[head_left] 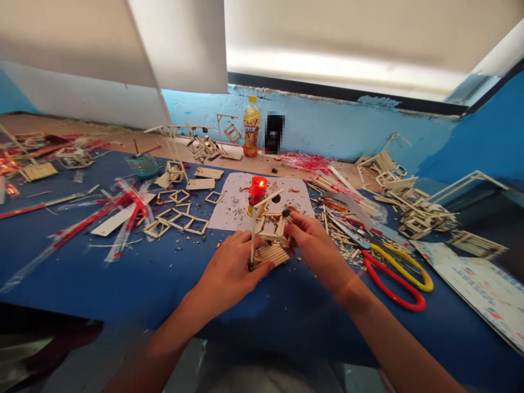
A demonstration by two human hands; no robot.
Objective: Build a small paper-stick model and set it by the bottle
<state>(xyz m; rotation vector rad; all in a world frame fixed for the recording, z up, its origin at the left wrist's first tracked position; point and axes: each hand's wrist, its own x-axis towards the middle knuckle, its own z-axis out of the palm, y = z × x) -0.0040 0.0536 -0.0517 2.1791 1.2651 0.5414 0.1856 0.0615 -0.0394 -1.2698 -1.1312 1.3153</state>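
**Operator:** What lies to the left of the workpiece?

**Technician:** Red-and-clear wrappers (123,215) and loose square frames (180,218) lie on the blue table (135,278), well apart from the hands. There is bare surface between them and the left hand (231,270).

**Operator:** State of the hands, and location of the workpiece?

**Technician:** The stick model (268,237) stands on the table near its front edge, between both hands. The left hand is closed on the slatted base beside the tall upright post. The right hand (317,245) pinches the upper framework with fingers drawn narrow.

**Operator:** Handling properties?

**Technician:** Judged light, stiff along each stick and fragile at the joints. Take hold at the slatted base, the broadest part. Avoid side loads on single sticks.

**Operator:** Clearances?

**Technician:** A lit candle (257,188) burns just behind the model and is the closest hazard. To the right, scissors (397,275) lie near the right wrist. Beyond them are stacked frames (421,215) and a printed sheet (483,286). Open room is mainly to the left and toward the front edge.
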